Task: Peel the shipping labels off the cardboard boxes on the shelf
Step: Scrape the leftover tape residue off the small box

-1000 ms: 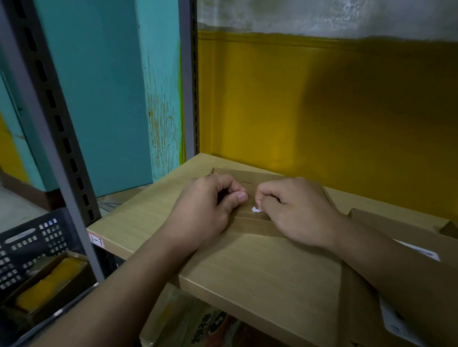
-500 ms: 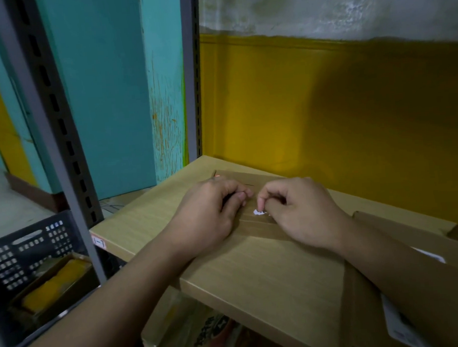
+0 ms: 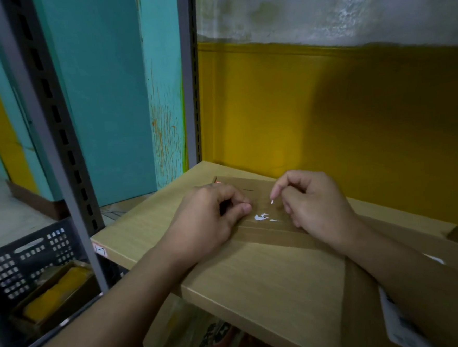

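Note:
A flat cardboard box point(image 3: 254, 196) lies on the wooden shelf board point(image 3: 257, 279). Small white label remnants point(image 3: 262, 217) stick to its top face. My left hand point(image 3: 212, 220) rests on the box just left of the remnants, fingers curled and thumb against the index finger; nothing shows in it. My right hand point(image 3: 314, 208) is raised slightly to the right of the remnants, and a tiny white label scrap point(image 3: 272, 202) is pinched at its fingertips. A second cardboard box point(image 3: 431, 289) sits at the right under my right forearm, with a white shipping label point(image 3: 395, 321) on its front.
Slotted metal shelf posts stand at the left point(image 3: 56, 158) and behind point(image 3: 192, 94). A black plastic crate point(image 3: 25, 263) on the floor at the left holds a box with something yellow. The yellow wall point(image 3: 326, 112) closes the back. Packaged goods lie under the shelf point(image 3: 212, 339).
My right hand has pulled up and to the right, away from my left hand, taking a small scrap with it. The white remnants on the box are now uncovered.

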A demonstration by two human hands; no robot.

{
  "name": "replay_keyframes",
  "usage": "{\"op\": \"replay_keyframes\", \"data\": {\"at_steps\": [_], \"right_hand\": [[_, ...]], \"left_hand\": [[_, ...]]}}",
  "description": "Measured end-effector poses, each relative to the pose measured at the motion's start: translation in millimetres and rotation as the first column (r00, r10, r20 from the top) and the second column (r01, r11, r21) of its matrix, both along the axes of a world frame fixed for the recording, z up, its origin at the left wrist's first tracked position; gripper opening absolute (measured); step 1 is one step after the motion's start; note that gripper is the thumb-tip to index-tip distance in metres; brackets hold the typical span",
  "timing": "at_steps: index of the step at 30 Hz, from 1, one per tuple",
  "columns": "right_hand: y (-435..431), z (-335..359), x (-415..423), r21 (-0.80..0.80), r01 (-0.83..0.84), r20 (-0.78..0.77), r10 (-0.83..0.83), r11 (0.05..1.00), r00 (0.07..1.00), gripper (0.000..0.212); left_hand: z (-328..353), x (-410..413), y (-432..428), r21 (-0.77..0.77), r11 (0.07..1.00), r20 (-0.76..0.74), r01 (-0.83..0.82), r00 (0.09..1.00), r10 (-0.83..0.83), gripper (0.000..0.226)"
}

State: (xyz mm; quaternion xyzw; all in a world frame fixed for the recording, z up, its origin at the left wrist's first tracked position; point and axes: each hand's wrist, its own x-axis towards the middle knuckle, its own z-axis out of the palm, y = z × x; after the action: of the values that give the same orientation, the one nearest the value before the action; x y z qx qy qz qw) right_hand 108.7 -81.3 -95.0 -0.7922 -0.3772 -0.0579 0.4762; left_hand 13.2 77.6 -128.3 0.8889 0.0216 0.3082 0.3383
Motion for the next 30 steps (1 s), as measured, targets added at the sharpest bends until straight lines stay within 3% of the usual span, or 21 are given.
{"op": "replay_keyframes", "data": {"at_steps": [7, 9, 11, 16, 21, 25, 30], "right_hand": [[-6, 7, -1, 0.198, 0.002, 0.084, -0.019, 0.980, 0.996, 0.014], [-7, 10, 0, 0.254, 0.015, 0.074, -0.035, 0.967, 0.997, 0.021], [-7, 10, 1, 0.232, 0.039, 0.089, -0.061, 0.972, 0.994, 0.025], [-5, 6, 2, 0.126, 0.044, 0.089, -0.055, 0.991, 0.995, 0.014], [-2, 5, -5, 0.001, -0.047, -0.062, 0.047, 0.999, 0.997, 0.016], [-3, 12, -10, 0.066, -0.137, -0.253, 0.150, 0.988, 0.956, 0.007], [-2, 12, -15, 0.128, -0.201, -0.335, 0.233, 0.971, 0.913, 0.015]], "left_hand": [[1, 0, -1, -0.097, 0.995, -0.007, 0.016, 1.000, -0.017, 0.011], [0, 0, -1, -0.092, 0.996, -0.005, 0.014, 1.000, -0.014, 0.010], [1, -1, -2, -0.072, 0.997, -0.003, 0.011, 1.000, -0.011, 0.012], [4, -3, -4, -0.030, 1.000, 0.016, 0.008, 1.000, -0.008, 0.017], [4, -3, -4, 0.043, 0.999, 0.056, -0.017, 0.998, 0.015, 0.009], [2, -5, -3, 0.076, 0.997, 0.128, -0.030, 0.992, 0.020, 0.016], [2, -7, -2, -0.003, 0.998, 0.219, -0.058, 0.974, 0.057, 0.029]]}}
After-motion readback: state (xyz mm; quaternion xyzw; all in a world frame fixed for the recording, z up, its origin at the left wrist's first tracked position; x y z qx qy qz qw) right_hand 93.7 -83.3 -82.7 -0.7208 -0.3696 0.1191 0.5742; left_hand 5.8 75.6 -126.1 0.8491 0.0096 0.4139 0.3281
